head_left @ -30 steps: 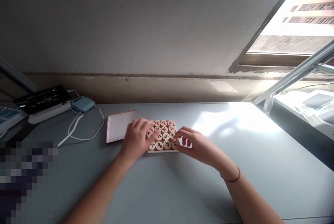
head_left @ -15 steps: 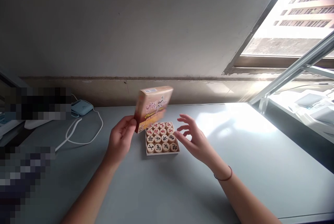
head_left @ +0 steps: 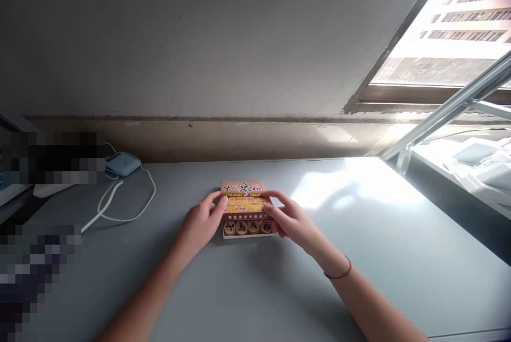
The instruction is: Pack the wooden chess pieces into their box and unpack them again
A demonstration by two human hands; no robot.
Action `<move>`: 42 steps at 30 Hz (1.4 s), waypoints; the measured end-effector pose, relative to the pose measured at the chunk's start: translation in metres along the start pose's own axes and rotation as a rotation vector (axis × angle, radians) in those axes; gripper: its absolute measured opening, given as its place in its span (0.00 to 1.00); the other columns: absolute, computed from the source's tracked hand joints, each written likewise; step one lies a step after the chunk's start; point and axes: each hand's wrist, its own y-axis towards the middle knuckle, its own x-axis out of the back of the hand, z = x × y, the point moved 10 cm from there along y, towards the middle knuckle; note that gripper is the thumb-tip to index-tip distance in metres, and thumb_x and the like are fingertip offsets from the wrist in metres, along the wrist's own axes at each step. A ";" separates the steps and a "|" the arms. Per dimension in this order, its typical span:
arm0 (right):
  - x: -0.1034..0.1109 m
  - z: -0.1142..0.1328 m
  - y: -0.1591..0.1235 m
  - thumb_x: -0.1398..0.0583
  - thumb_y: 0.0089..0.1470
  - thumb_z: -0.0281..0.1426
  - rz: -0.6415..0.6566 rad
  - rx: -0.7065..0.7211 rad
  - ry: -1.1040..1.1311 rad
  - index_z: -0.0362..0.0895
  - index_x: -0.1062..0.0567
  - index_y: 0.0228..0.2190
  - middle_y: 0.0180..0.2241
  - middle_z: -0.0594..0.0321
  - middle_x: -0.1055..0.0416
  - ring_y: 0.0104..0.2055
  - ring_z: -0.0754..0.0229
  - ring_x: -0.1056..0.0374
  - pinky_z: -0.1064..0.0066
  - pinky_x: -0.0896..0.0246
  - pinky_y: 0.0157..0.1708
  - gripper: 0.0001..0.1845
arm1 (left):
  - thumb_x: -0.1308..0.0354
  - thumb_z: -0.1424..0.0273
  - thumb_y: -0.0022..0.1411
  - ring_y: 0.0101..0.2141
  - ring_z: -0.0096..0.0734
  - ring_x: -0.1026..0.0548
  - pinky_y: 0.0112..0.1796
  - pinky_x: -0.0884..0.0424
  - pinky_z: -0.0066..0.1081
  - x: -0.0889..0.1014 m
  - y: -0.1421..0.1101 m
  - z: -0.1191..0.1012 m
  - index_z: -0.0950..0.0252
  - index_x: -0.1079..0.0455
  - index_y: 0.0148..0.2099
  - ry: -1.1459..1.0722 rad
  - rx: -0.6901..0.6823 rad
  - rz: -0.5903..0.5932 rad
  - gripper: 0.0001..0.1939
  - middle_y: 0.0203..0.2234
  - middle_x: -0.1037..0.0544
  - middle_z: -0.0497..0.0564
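A printed cardboard lid (head_left: pixel 243 199) rests over a shallow box (head_left: pixel 247 235) of round wooden chess pieces (head_left: pixel 247 227) on the grey table (head_left: pixel 279 289). Only the front row of pieces shows below the lid's near edge. My left hand (head_left: pixel 202 223) grips the lid's left side, thumb on top. My right hand (head_left: pixel 289 218) holds the lid's right side, fingers curled over its corner.
A small blue device (head_left: pixel 122 163) with a white cable (head_left: pixel 128 201) lies at the back left by the wall. An open window with a metal frame (head_left: pixel 447 110) is at the right. Sunlight falls across the table's right half.
My left hand picked the lid up from the table left of the box, swung it over, and both hands set it down over the pieces.
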 end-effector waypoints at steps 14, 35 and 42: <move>-0.016 -0.006 -0.016 0.50 0.60 0.47 0.314 -0.080 -0.380 0.48 0.41 0.47 0.19 0.70 0.34 0.18 0.68 0.42 0.75 0.44 0.20 0.19 | 0.61 0.57 0.65 0.25 0.34 0.26 0.25 0.40 0.28 -0.018 -0.018 0.000 0.59 0.39 0.42 0.374 0.092 0.266 0.15 0.20 0.23 0.45; -0.013 0.003 0.008 0.49 0.59 0.34 0.134 0.234 -0.627 0.48 0.43 0.57 0.21 0.70 0.37 0.21 0.64 0.45 0.71 0.48 0.23 0.24 | 0.62 0.64 0.67 0.30 0.42 0.22 0.26 0.41 0.30 -0.021 0.014 0.006 0.63 0.37 0.43 0.681 -0.057 0.019 0.15 0.27 0.21 0.53; -0.009 0.003 0.010 0.50 0.59 0.34 0.153 0.260 -0.611 0.49 0.44 0.57 0.22 0.70 0.38 0.21 0.65 0.45 0.71 0.47 0.25 0.25 | 0.61 0.64 0.65 0.30 0.40 0.22 0.26 0.43 0.29 -0.018 0.024 0.002 0.61 0.38 0.40 0.746 -0.134 -0.058 0.13 0.25 0.22 0.50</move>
